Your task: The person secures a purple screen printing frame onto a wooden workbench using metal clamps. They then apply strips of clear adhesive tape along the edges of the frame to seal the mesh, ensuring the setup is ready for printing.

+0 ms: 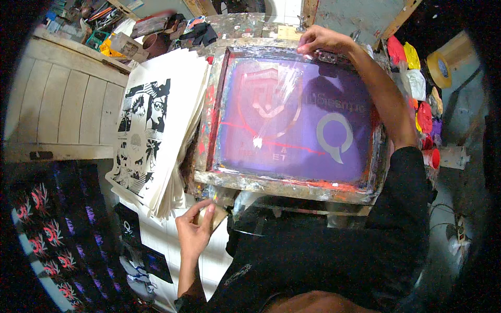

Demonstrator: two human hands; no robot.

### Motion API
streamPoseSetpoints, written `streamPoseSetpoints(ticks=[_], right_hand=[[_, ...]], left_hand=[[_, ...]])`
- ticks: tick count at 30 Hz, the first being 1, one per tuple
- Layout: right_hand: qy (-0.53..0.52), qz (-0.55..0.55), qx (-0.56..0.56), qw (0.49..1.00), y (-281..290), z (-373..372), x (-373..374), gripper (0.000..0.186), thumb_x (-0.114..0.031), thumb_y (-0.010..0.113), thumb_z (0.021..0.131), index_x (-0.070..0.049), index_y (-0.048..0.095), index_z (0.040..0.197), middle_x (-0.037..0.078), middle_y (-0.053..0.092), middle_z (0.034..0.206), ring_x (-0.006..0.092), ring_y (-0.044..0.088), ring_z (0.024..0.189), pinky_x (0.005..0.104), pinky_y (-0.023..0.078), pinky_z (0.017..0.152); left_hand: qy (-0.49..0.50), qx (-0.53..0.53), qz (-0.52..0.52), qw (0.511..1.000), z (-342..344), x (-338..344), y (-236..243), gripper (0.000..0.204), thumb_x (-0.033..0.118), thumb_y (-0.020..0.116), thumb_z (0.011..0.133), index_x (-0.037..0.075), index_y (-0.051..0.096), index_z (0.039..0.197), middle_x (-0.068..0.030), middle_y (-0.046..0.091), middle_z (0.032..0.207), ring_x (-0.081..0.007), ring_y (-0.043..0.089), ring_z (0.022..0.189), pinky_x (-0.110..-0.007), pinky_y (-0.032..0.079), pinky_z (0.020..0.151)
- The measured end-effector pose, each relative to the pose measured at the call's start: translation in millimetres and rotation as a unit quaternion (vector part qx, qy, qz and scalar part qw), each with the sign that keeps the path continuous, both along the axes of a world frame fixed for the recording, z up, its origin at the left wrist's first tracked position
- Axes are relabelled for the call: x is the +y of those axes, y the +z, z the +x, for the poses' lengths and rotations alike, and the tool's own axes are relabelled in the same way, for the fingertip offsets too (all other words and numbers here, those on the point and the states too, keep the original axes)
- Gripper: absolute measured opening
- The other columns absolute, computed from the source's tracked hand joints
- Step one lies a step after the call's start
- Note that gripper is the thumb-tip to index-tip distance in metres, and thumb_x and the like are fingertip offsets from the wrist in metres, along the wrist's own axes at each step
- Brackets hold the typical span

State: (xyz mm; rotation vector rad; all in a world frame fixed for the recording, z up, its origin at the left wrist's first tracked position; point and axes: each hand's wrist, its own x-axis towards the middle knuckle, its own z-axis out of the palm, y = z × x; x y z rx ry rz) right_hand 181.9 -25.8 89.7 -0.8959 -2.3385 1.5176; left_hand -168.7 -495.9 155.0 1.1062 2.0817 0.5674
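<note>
Head view: your left hand is pinching a small tan card between its fingers; your right hand is bending its fingers at the far rim of the framed purple screen, lying before you, though whether they are gripping anything is not showing. Keeping them off the mesh is probably serving you best.

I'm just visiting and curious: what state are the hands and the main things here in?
Left hand: closed on a small tan piece.
Right hand: fingers bent by the frame's far edge; contact unclear.
Purple screen: streaked pink and white.
Wooden frame: paint-stained.
Paper sheets: stacked unevenly, top one printed black.
Dark pieces: printed red and purple.
</note>
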Motion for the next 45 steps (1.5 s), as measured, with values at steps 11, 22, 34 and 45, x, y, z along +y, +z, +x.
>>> streamPoseSetpoints(ticks=[11, 22, 34, 45], right_hand=[[-0.483, 0.237, 0.073, 0.840, 43.5, 277.3, -213.6, 0.024, -0.023, 0.070, 0.086, -0.003, 0.066, 0.100, 0.005, 0.065, 0.095, 0.0170, 0.061, 0.087, 0.0320, 0.049, 0.081], [-0.417, 0.137, 0.525, 0.729, 44.2, 594.5, -563.9, 0.024, -0.006, 0.062, 0.080, -0.002, 0.059, 0.103, 0.007, 0.058, 0.090, 0.0128, 0.052, 0.080, 0.0234, 0.041, 0.070], [-0.539, 0.132, 0.098, 0.826, -23.4, 342.7, -511.1, 0.022, -0.018, 0.071, 0.089, 0.000, 0.062, 0.099, 0.006, 0.066, 0.087, 0.0121, 0.058, 0.064, 0.0264, 0.048, 0.057], [-0.200, 0.417, -0.279, 0.842, 276.8, 164.0, -465.3, 0.016, -0.010, 0.067, 0.090, 0.002, 0.071, 0.101, 0.011, 0.071, 0.097, 0.0189, 0.066, 0.089, 0.0304, 0.051, 0.083]], left_hand=[[-0.344, 0.211, 0.420, 0.813, -36.6, 18.6, 81.8, 0.009, 0.017, 0.077, 0.081, 0.009, 0.075, 0.086, 0.0001, 0.057, 0.057, -0.0125, 0.047, 0.044, -0.029, 0.034, 0.045], [-0.640, 0.179, 0.537, 0.519, -26.2, -26.5, 179.5, 0.018, 0.036, 0.072, 0.085, 0.020, 0.071, 0.094, -0.0051, 0.062, 0.065, -0.0225, 0.068, 0.060, -0.027, 0.044, 0.045], [-0.478, 0.165, 0.650, 0.568, -36.8, -94.7, 134.3, 0.020, 0.028, 0.082, 0.074, 0.019, 0.073, 0.089, 0.0032, 0.045, 0.055, -0.0110, 0.048, 0.046, -0.022, 0.029, 0.042], [-0.456, 0.320, 0.479, 0.678, -27.6, -45.2, -100.6, 0.036, 0.014, 0.076, 0.081, 0.005, 0.069, 0.115, 0.0019, 0.039, 0.062, -0.0118, 0.044, 0.054, -0.028, 0.038, 0.052]])
